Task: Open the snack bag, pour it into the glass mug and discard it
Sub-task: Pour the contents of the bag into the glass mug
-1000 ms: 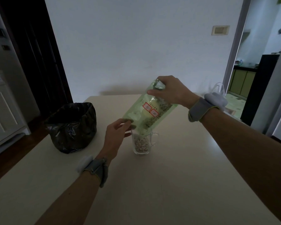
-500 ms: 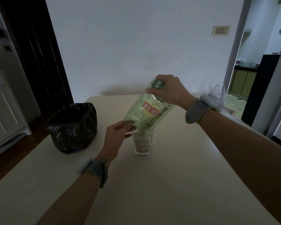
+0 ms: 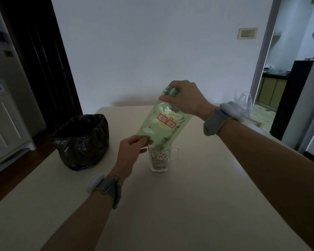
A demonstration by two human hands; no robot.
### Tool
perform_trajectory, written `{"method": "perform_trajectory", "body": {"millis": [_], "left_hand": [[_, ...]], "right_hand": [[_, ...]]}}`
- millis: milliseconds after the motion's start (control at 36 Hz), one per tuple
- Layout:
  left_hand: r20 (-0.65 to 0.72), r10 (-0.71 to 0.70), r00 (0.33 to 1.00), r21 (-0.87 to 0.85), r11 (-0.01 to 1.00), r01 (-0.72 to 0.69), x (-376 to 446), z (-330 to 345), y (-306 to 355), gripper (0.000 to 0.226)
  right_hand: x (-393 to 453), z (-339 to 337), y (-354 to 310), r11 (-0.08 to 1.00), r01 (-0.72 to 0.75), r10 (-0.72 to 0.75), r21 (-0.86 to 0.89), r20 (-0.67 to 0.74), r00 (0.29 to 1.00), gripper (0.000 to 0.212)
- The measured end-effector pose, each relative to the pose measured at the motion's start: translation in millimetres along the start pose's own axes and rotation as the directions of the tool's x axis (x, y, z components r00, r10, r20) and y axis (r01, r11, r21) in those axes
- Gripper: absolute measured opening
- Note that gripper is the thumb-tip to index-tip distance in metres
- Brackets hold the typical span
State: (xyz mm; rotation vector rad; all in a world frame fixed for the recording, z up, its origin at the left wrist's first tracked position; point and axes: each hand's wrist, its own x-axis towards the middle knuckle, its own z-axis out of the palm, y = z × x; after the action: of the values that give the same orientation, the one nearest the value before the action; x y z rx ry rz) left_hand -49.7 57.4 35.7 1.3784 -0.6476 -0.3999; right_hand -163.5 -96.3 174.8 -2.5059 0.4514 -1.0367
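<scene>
A green snack bag (image 3: 163,124) with two red labels hangs upside down and tilted over the glass mug (image 3: 159,159). Its open mouth reaches into the mug's rim. My right hand (image 3: 184,98) grips the bag's raised bottom end. My left hand (image 3: 130,153) pinches the lower left corner of the bag, just left of the mug. The mug stands on the cream table (image 3: 188,205), handle to the right, and holds pale grainy snack up to most of its height.
A bin lined with a black plastic bag (image 3: 82,142) stands open on the table's left side, about a hand's width from my left hand. A clear plastic bag (image 3: 245,104) lies at the table's far right edge. A doorway opens at the right.
The snack level in the mug has risen. My right hand has lifted the bag's bottom end slightly, so the bag stands steeper. My left hand has stayed at the corner.
</scene>
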Motion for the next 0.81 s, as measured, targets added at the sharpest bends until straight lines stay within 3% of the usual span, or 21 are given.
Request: {"method": "perform_trajectory", "body": {"millis": [806], "left_hand": [[-0.011, 0.019, 1.000, 0.051, 0.999, -0.018, -3, 1, 0, 0.020]], "right_hand": [[-1, -2, -18, 0.998, 0.047, -0.048, 0.041, 0.023, 0.999, 0.028]]}}
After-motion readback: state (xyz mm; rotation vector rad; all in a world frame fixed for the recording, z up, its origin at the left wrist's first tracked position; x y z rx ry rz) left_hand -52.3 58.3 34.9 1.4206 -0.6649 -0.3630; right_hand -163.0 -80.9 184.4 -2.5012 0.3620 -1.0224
